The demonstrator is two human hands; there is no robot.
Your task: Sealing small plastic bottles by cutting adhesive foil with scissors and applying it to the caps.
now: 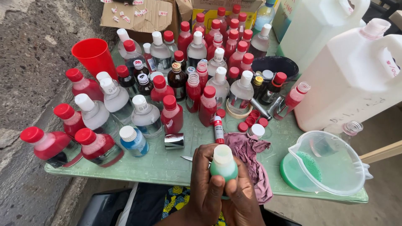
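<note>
While both hands meet at the near edge of the worktop (pixel 167 165), they share one small bottle (pixel 223 165) of green liquid with a white cap. The left hand (pixel 207 184) wraps it from the side, its grip closed around the body with the thumb laid across the front. The right hand (pixel 245 199) closes on it from the other side and below, fingers curled tight against the plastic. The bottle stands upright, lifted just above the pale green worktop, in front of a crumpled mauve cloth (pixel 251 157).

Just beyond the hands lie a small metal cup (pixel 174 141) on its side, a thin blade (pixel 187 158) and a glue tube (pixel 218 129) with a red tip. To the right sits a clear measuring jug (pixel 331 157) holding green liquid, close to the worktop's corner. Behind it stand two big white jerrycans (pixel 356 75).

Across the rest of the worktop crowd many bottles, most filled with red liquid (pixel 171 115) and red-capped, others clear with white caps (pixel 146 117). One small blue bottle (pixel 134 140) stands near the left front. A red plastic cup (pixel 94 56) rises at the far left, a roll of tape (pixel 238 109) lies in the middle with loose red caps (pixel 251 120) beside it, and a dark bowl (pixel 276 66) sits further back. Torn cardboard boxes (pixel 144 16) stand at the far edge.
</note>
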